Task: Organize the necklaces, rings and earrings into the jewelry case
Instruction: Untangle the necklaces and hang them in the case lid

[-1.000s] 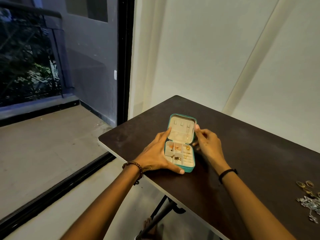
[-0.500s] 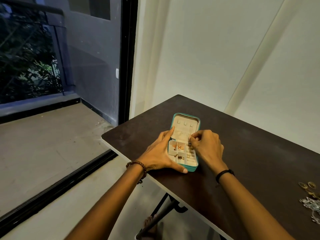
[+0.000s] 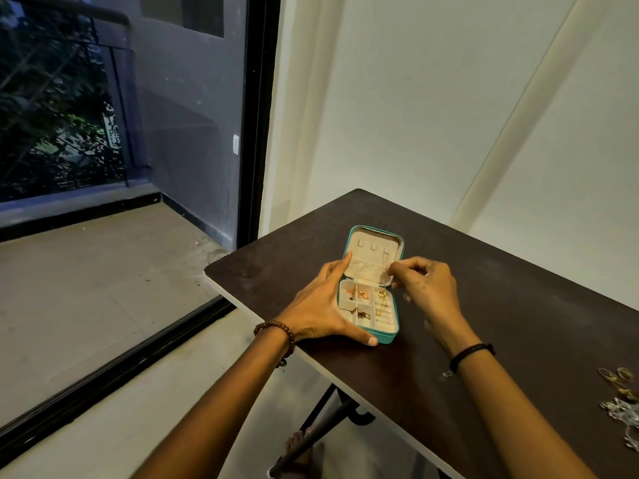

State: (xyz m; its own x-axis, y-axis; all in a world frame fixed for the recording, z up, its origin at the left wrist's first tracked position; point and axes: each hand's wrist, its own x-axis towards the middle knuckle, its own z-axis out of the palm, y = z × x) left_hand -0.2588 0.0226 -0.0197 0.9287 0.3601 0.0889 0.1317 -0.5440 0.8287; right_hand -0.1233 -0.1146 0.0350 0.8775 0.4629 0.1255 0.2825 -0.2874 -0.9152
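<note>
Jewelry case (image 3: 387,336): teal, open, set near the left end of the dark bench (image 3: 518,323), with the lid laid back away from the person. Small gold and rose-coloured pieces (image 3: 359,294) are seen in the divided tray. A thin chain (image 3: 385,262) is hung from the right hook inside the lid.

The left hand (image 3: 316,305) is laid along the case's left side with the fingers straight and together. Its forefinger is touching the lid's edge and its thumb is pressed against the near wall.

The right hand (image 3: 427,286) is held at the lid's right edge with the fingers curled. The chain's lower end is pinched between thumb and forefinger.

Gold rings (image 3: 617,376) and a silver tangle (image 3: 622,414) are noted well apart from the case, at the bench's right end. A bead bracelet (image 3: 276,331) is worn on the left wrist and a black band (image 3: 472,350) on the right.
</note>
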